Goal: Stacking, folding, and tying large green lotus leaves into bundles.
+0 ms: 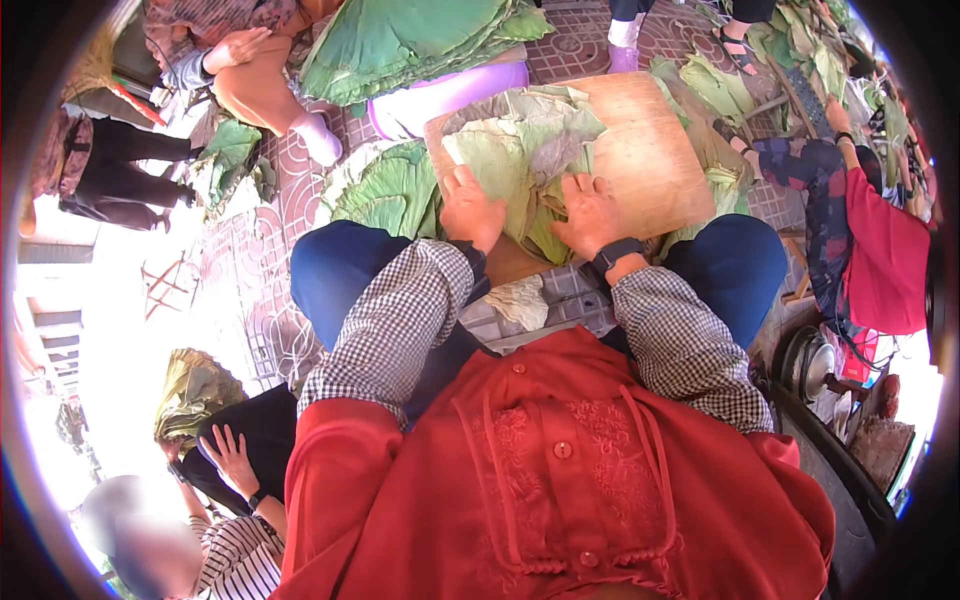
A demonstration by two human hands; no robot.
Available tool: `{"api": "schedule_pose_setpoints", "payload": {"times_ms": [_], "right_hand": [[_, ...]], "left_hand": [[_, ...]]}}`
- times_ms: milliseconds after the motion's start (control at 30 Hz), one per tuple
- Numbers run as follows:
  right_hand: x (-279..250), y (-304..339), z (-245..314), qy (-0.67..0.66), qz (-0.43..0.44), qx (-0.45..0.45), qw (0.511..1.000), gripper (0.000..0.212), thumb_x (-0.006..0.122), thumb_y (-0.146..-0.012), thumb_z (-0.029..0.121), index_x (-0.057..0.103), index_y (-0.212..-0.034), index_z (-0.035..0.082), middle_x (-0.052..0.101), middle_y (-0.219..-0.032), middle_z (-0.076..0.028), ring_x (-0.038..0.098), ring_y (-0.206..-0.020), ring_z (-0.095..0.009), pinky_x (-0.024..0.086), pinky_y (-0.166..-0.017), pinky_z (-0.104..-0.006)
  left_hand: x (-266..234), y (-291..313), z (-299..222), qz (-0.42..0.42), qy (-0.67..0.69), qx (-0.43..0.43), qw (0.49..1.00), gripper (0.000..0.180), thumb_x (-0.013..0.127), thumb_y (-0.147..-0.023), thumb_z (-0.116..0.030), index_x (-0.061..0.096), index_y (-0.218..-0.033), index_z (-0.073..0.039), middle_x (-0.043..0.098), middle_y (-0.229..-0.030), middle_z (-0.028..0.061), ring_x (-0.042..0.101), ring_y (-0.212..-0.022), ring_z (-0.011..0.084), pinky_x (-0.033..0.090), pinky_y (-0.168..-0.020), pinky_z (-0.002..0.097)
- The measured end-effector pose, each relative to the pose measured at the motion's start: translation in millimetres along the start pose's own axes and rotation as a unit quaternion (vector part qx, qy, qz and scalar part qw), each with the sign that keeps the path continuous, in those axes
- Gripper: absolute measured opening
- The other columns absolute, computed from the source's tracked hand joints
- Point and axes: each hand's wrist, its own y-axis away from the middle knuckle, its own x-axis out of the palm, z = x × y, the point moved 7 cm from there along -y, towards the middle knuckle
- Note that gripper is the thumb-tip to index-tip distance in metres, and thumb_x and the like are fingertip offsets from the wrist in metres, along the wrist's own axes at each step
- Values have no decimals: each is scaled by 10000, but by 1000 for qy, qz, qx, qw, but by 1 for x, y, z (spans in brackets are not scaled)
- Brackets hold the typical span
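Note:
Large dried leaves (pixel 525 135), pale green and grey-brown with the look of lotus leaves, lie folded in a stack on a wooden board (pixel 650 150) between my knees. My left hand (pixel 473 212) rests at the left edge of this stack, its fingers stretched forward over the leaf. On the right side, my right hand (pixel 590 216) lies with fingers apart, touching the leaf and the board. A greener folded part (pixel 545 235) hangs between the two hands toward me. The undersides of both palms are hidden.
Beyond the board stands a purple tub (pixel 450 95) beside a big green leaf pile (pixel 415 45). Another leaf stack (pixel 385 190) sits left of the board. A loose leaf piece (pixel 520 302) lies on the paving below. Other people sit around, one in a red top (pixel 885 255) at right.

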Motion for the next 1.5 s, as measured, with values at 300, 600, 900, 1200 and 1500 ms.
{"api": "schedule_pose_setpoints", "payload": {"times_ms": [300, 600, 900, 1200, 1500], "right_hand": [[24, -9, -22, 45, -39, -43, 997, 268, 608, -753, 154, 546, -997, 60, 590, -998, -154, 580, -910, -373, 492, -789, -460], [23, -14, -38, -13, -23, -23, 999, 304, 631, -810, 241, 551, -1049, 71, 618, -934, -190, 610, -874, -392, 488, -754, -480], [43, -11, -104, -349, -7, 260, 900, 384, 680, -791, 197, 635, -1141, 46, 688, -994, -99, 641, -872, -197, 491, -796, -312], [40, -11, -113, -709, -114, 286, 634, 237, 708, -789, 73, 643, -1005, 3, 665, -930, -47, 631, -801, -207, 523, -694, -347], [27, -13, -168, -507, -294, 166, 794, 278, 709, -764, 109, 647, -1014, 4, 686, -946, -84, 628, -841, -182, 482, -757, -322]], "left_hand": [[20, 32, -52, 157, -175, 193, 953, 647, 767, -678, -445, 524, -1089, -8, 531, -1098, 174, 520, -1046, 326, 439, -843, 454], [28, 13, -29, 197, -121, 83, 969, 747, 789, -650, -439, 504, -1139, 49, 510, -1155, 230, 533, -1081, 374, 486, -878, 432], [25, 1, -20, 185, -113, 74, 974, 580, 675, -770, -430, 557, -1111, 24, 586, -1091, 199, 624, -952, 340, 517, -819, 409], [33, 0, -30, 207, -181, 74, 959, 756, 686, -744, -566, 514, -1139, 55, 579, -1066, 235, 629, -951, 351, 520, -786, 415], [35, -22, 16, 36, -27, 18, 999, 296, 585, -756, -186, 624, -920, 57, 669, -832, 247, 661, -842, 344, 517, -718, 434]]}}
